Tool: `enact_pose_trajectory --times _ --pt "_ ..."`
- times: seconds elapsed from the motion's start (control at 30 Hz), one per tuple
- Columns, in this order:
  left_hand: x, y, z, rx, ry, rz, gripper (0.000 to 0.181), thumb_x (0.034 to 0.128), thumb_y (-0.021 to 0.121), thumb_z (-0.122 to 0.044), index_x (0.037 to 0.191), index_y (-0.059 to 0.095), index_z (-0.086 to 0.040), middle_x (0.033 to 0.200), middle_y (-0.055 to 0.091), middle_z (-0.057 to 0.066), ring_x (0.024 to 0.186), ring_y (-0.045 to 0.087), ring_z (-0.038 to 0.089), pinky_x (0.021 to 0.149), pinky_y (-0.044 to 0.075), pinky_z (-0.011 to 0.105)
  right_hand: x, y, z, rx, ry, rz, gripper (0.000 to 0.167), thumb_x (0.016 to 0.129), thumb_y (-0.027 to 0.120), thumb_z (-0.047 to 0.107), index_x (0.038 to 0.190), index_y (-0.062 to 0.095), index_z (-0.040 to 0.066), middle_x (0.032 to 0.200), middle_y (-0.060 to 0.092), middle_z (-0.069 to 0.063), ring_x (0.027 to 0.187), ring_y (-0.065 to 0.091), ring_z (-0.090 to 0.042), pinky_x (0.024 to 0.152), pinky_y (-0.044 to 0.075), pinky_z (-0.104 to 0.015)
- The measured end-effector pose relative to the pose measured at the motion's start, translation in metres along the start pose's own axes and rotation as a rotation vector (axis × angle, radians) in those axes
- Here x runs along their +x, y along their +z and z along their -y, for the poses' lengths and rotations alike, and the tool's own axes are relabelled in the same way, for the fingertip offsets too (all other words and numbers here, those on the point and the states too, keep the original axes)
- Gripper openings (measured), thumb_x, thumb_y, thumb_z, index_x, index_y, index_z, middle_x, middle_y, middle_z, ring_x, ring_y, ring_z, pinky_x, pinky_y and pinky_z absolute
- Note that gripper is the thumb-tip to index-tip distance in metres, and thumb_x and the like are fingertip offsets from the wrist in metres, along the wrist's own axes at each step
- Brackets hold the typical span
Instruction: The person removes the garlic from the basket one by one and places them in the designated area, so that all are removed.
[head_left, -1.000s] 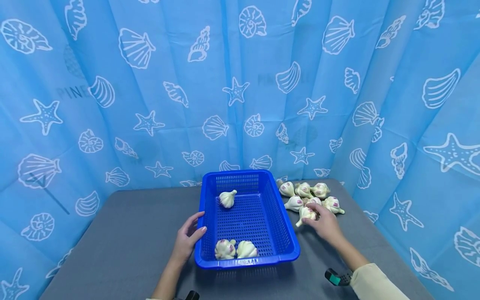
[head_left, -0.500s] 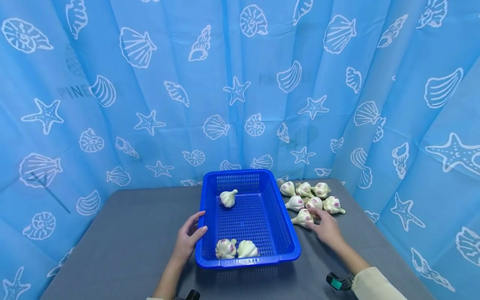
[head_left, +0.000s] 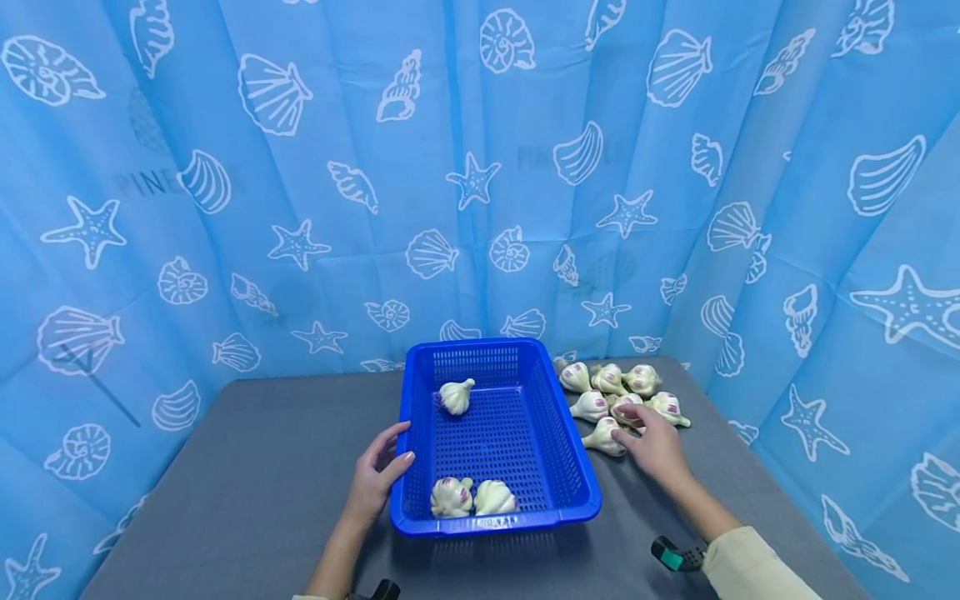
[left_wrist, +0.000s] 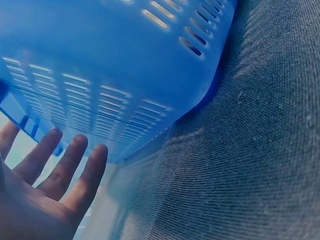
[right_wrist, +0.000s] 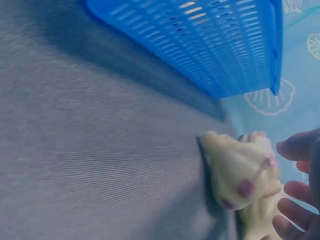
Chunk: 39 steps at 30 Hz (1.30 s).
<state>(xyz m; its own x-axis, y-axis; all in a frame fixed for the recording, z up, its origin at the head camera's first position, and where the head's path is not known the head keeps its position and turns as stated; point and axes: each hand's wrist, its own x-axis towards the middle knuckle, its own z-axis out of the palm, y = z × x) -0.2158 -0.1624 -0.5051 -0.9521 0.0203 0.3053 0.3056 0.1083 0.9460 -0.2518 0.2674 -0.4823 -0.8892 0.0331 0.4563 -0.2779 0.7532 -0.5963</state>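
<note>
My left hand (head_left: pixel 372 477) rests at the left side of a blue plastic basket (head_left: pixel 588 492), its fingertips at the rim. In the left wrist view its fingers (left_wrist: pixel 62 175) are spread and nearly straight beside the slotted wall. Over the garlic pile to the right is my right hand (head_left: pixel 654 446), fingers loosely bent. Its thumb is by the front garlic bulb (head_left: pixel 604 437), and its fingers partly cover the garlic bulb (head_left: pixel 626 407) behind. The right wrist view shows a gap between the thumb (right_wrist: pixel 295 146) and the nearest garlic bulb (right_wrist: pixel 240 167).
Inside the basket lie three garlic bulbs: one garlic bulb (head_left: pixel 455 397) towards the back, two at the front end. Several more bulbs, such as a garlic bulb (head_left: pixel 666 408), sit on the grey cloth (head_left: pixel 285 483). A blue shell-print curtain (head_left: pixel 465 208) hangs behind.
The front garlic bulb has turned, its stem swinging from pointing forward to pointing left, and my right hand has let it go. Its fingers have shifted slightly farther back. The left hand stays put.
</note>
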Motion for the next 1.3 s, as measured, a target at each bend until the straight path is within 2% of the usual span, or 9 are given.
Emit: enact_pose_trajectory --times 0.1,0.33,0.47,0.63,0.73,0.97,1.07,1.1,1.3 --pt "0.0 0.0 0.001 -0.001 0.001 -0.003 0.046 0.0932 0.064 -0.02 0.137 0.053 -0.013 0.141 0.049 0.017 0.124 0.05 0.04 0.094 0.045 0.057 0.007 -0.005 0.006 0.001 0.005 0.005 0.034 0.082 0.076 0.005 0.112 0.064 -0.006 0.104 0.066 -0.025 0.095 0.062 -0.041 0.082 0.047 -0.054" --pt "0.0 0.0 0.002 0.005 0.022 -0.001 0.046 0.094 0.062 -0.018 0.138 0.052 -0.011 0.142 0.048 0.019 0.124 0.049 0.042 0.093 0.046 0.057 0.02 -0.013 0.019 0.021 0.082 0.031 0.034 0.088 0.071 0.01 0.117 0.062 -0.005 0.113 0.063 -0.026 0.103 0.059 -0.041 0.084 0.047 -0.054" --pt "0.0 0.0 0.002 0.007 0.029 -0.002 0.046 0.0945 0.061 -0.016 0.139 0.051 -0.008 0.141 0.048 0.021 0.122 0.05 0.042 0.092 0.047 0.056 0.028 -0.014 0.027 0.075 0.107 0.034 0.035 0.088 0.07 0.01 0.119 0.061 -0.004 0.114 0.064 -0.024 0.103 0.06 -0.04 0.083 0.05 -0.051" --pt "0.0 0.0 0.001 0.0 0.018 -0.004 0.045 0.0938 0.063 -0.017 0.138 0.053 -0.011 0.14 0.05 0.018 0.121 0.052 0.04 0.092 0.048 0.055 0.039 -0.016 0.042 0.148 0.119 0.048 0.036 0.091 0.068 0.012 0.122 0.06 -0.004 0.116 0.063 -0.026 0.105 0.06 -0.04 0.085 0.049 -0.05" --pt "0.0 0.0 0.001 -0.004 0.023 0.001 0.045 0.0937 0.064 -0.017 0.137 0.054 -0.012 0.139 0.051 0.018 0.121 0.052 0.04 0.092 0.048 0.054 0.047 -0.015 0.052 0.228 0.134 0.071 0.035 0.092 0.066 0.012 0.123 0.059 -0.004 0.118 0.061 -0.026 0.107 0.059 -0.04 0.087 0.049 -0.05" --pt "-0.008 0.003 -0.035 0.012 -0.009 0.017 0.046 0.0936 0.06 -0.006 0.137 0.05 0.002 0.138 0.048 0.027 0.12 0.051 0.047 0.092 0.046 0.058 0.061 -0.001 0.074 0.385 0.169 0.132 0.038 0.093 0.065 0.013 0.127 0.056 -0.004 0.123 0.059 -0.026 0.111 0.059 -0.039 0.086 0.052 -0.043" --pt "-0.008 0.003 -0.037 0.019 -0.016 0.019 0.046 0.0938 0.061 -0.007 0.137 0.05 0.001 0.138 0.048 0.027 0.12 0.051 0.047 0.093 0.046 0.058 0.067 0.008 0.083 0.404 0.169 0.136 0.038 0.093 0.065 0.012 0.126 0.057 -0.003 0.123 0.059 -0.026 0.111 0.059 -0.038 0.086 0.053 -0.041" --pt "-0.008 0.003 -0.037 0.02 -0.018 0.019 0.046 0.0938 0.061 -0.008 0.137 0.05 0.001 0.138 0.048 0.027 0.12 0.051 0.047 0.093 0.046 0.057 0.069 0.011 0.087 0.403 0.167 0.136 0.038 0.093 0.065 0.012 0.126 0.057 -0.003 0.123 0.06 -0.025 0.111 0.059 -0.038 0.089 0.051 -0.042" --pt "-0.007 0.003 -0.037 0.021 -0.008 0.013 0.046 0.0935 0.061 -0.007 0.137 0.05 0.001 0.138 0.049 0.026 0.12 0.051 0.046 0.093 0.046 0.057 0.08 0.027 0.11 0.454 0.19 0.198 0.041 0.093 0.064 0.01 0.131 0.054 -0.002 0.13 0.054 -0.026 0.113 0.058 -0.038 0.089 0.051 -0.048"
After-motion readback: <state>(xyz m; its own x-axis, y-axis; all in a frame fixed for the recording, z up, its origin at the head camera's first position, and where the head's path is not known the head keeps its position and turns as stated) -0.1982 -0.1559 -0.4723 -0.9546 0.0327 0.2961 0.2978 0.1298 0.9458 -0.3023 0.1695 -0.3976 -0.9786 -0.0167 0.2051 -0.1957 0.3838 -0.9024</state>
